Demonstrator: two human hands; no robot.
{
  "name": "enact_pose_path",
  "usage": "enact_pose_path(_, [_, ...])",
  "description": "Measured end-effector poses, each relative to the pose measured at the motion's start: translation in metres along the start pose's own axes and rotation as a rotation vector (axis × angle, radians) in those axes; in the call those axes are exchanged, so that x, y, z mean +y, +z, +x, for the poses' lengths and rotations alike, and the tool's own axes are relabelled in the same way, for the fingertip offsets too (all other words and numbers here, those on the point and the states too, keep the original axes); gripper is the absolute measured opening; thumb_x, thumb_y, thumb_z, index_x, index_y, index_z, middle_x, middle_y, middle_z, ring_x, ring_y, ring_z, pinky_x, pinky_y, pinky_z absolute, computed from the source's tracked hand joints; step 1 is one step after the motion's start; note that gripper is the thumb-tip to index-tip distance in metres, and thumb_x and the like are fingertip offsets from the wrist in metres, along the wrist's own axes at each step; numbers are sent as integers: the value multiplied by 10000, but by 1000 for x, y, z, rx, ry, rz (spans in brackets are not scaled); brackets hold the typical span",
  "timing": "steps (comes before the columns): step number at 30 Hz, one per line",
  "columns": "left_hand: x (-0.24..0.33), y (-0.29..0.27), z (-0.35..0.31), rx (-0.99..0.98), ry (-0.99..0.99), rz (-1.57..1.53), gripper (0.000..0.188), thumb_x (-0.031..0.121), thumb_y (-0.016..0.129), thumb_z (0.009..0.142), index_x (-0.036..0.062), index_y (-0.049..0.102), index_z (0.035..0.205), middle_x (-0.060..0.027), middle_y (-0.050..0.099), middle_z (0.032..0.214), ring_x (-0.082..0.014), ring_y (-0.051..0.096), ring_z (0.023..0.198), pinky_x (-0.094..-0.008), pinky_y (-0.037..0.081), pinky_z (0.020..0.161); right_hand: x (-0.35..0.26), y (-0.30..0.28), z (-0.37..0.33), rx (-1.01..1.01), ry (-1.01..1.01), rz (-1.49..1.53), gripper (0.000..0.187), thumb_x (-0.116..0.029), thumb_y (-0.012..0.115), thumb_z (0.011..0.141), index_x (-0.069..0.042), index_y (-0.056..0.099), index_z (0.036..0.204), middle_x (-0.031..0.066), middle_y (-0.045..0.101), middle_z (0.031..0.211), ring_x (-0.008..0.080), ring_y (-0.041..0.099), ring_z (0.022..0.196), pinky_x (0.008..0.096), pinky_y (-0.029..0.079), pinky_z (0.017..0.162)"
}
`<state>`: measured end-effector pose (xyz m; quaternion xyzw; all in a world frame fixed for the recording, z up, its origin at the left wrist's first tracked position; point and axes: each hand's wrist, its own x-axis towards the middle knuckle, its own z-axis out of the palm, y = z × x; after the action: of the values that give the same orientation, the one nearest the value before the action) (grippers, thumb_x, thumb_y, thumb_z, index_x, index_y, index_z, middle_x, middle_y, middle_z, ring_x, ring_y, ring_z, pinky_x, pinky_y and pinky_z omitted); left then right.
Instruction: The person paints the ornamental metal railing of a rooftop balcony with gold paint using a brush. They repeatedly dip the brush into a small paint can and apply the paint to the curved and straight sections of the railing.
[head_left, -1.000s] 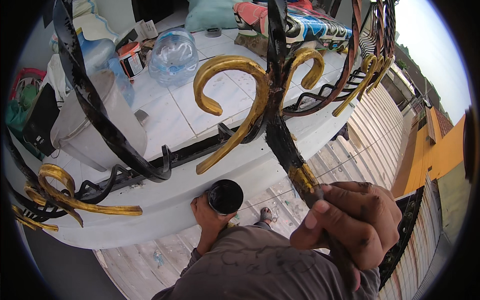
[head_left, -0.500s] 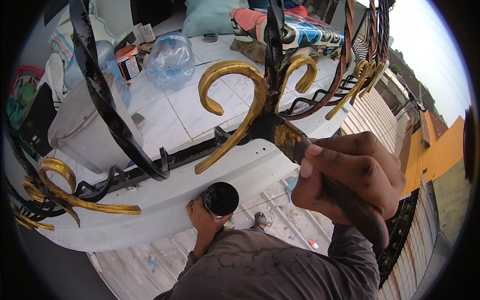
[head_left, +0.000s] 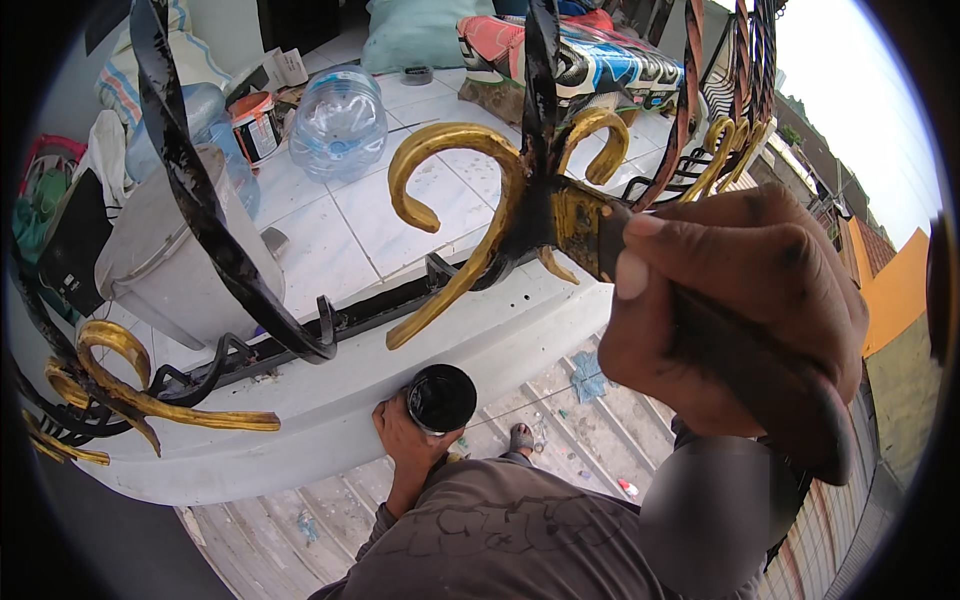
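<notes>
My right hand [head_left: 745,290] pinches a paintbrush [head_left: 585,230] with a yellowish metal ferrule and a dark, paint-smeared handle. Its black bristles press against the joint of a wrought-iron railing, where gold scrolls [head_left: 408,170] meet a twisted black bar [head_left: 541,90]. Wet-looking black coats that joint and the scroll roots beside it. Lower down, in front of the white ledge, my left hand [head_left: 408,440] is wrapped round a small round cup [head_left: 441,400], dark inside with what looks like black paint.
Behind the railing, a grey bucket [head_left: 165,240], a big clear water bottle [head_left: 340,125] and a paint tub [head_left: 257,125] stand on white tiles. A colourful printed sack [head_left: 600,65] lies at the back. Twisted black bars [head_left: 185,170] rise close on the left. A white ledge [head_left: 330,410] runs below.
My right hand has lifted, bringing the brush up from the lower side of the joint to its right side. My left hand and the cup have stayed nearly still.
</notes>
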<state>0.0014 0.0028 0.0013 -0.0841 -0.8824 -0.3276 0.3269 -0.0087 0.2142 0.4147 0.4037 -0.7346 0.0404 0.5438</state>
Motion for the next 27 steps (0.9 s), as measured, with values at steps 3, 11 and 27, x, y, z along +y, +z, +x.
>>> enact_pose_path(3, [-1, 1, -1, -2, -9, -6, 955, 560, 946, 588, 34, 583, 1297, -141, 599, 1209, -406, 530, 1164, -543, 395, 1047, 12, -4, 9, 16, -5, 86, 158, 114, 747, 844, 58, 712, 988, 114, 697, 784, 148, 651, 611, 260, 519, 537])
enact_pose_path(11, [0, 2, 0, -50, -28, 13, 970, 559, 953, 584, 31, 565, 1300, -139, 585, 1213, -409, 516, 1167, -545, 404, 1035, 40, -5, 23, 137, -88, 5, 222, -2, 759, 941, 87, 690, 1132, 202, 736, 871, 173, 713, 634, 252, 575, 581])
enact_pose_path(27, [-2, 3, -1, -2, -19, -31, 994, 610, 945, 563, 39, 575, 1288, -142, 599, 1201, -441, 516, 1167, -556, 394, 1034, -44, -3, -39, -80, 355, 129, 244, -15, 822, 731, -77, 728, 946, 78, 719, 795, 174, 733, 648, 269, 578, 560])
